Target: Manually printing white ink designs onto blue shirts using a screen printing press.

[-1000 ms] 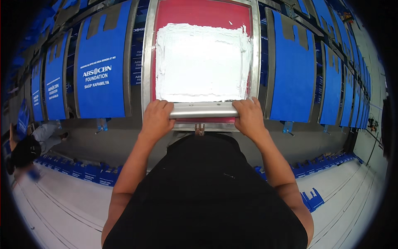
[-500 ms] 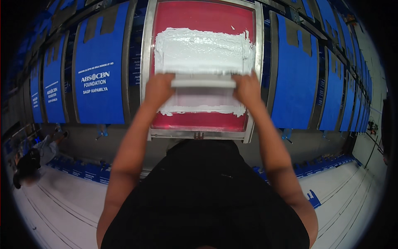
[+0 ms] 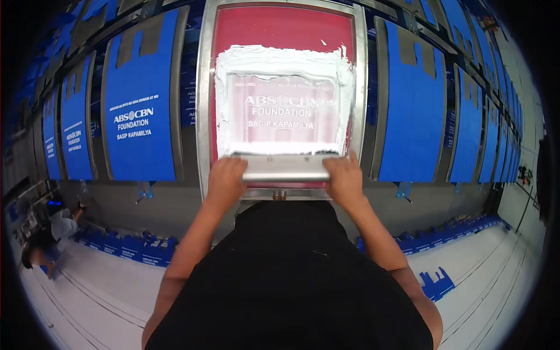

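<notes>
A silver squeegee lies across the near end of a printing screen. My left hand is closed round its left end and my right hand round its right end. The screen has a metal frame and a red mesh. White ink forms a thick ridge at the far side and down both sides of a thinly wiped, pinkish-white panel, where white lettering shows. More white ink is gathered along the squeegee's far edge.
Blue bag panels with handle cut-outs lie on boards to my left; further blue panels are on the right. A person is at the far left. A blue piece lies on the pale floor at the lower right.
Both hands have drawn the squeegee toward me, from mid-screen to the near end. The thick white ink there has thinned, and lettering now shows. The person at the left has shifted.
</notes>
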Demonstrator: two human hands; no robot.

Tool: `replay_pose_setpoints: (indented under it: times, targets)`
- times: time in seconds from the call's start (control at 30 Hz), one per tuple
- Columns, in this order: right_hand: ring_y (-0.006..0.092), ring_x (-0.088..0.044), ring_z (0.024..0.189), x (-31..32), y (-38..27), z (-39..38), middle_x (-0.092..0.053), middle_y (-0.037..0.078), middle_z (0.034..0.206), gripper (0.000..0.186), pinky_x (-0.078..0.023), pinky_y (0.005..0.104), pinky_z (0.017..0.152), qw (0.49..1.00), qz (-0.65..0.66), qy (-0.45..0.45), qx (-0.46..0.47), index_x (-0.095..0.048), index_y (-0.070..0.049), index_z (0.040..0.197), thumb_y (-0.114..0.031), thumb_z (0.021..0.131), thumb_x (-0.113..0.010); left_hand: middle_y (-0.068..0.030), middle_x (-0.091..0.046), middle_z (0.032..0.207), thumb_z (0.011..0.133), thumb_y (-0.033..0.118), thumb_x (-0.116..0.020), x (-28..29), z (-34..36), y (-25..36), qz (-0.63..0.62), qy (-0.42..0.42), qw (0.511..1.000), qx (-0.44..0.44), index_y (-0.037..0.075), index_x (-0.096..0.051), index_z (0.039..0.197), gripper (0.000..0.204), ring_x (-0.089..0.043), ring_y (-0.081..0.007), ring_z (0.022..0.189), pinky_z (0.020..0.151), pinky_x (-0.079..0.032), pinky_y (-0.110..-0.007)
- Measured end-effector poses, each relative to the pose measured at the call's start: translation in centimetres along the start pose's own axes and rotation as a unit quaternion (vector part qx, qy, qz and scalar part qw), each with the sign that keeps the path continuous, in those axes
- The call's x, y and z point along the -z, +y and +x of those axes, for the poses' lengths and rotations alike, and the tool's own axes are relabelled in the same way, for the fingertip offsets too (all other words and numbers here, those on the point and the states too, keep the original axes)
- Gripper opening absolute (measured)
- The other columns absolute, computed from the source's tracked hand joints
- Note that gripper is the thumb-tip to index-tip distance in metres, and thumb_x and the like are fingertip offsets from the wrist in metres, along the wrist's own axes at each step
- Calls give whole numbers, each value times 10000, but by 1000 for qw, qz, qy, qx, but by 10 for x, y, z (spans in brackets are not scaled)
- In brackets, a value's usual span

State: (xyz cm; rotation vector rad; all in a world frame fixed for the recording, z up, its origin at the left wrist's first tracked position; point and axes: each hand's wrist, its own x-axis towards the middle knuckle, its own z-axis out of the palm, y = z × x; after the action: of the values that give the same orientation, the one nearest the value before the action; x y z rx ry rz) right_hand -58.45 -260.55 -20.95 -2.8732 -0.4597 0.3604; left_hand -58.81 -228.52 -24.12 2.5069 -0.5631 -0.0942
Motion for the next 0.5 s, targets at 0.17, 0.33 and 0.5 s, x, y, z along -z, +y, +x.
replay_pose_setpoints:
  times: [0.17, 0.33, 0.5]
  targets:
    - [271, -672, 855, 30, 54, 158, -701, 123, 867, 353, -401, 464, 977, 994, -96, -22, -39, -700, -170, 1034, -115, 697, -609, -161, -682, 855, 676, 194, -734, 22, 168, -59, 77, -10, 993, 93, 105, -709, 953, 293, -655, -350, 829, 748, -527, -443]
    - [317, -669, 844, 63, 36, 149, -700, 124, 881, 369, -540, 425, 733, 995, -60, -46, -58, -702, -159, 1044, -112, 690, -607, -169, -688, 896, 742, 296, -744, 47, 163, -53, 68, -42, 994, 76, 98, -696, 1000, 328, -663, -346, 848, 764, -529, -426]
    - [289, -626, 950, 22, -16, -5, -683, 107, 932, 381, -350, 515, 1066, 993, -17, -107, -36, -675, -110, 999, 30, 653, -597, -125, -653, 863, 611, 3, -700, 13, 10, -5, 21, -65, 997, 29, 69, -653, 970, 368, -613, -321, 847, 802, -487, -422]
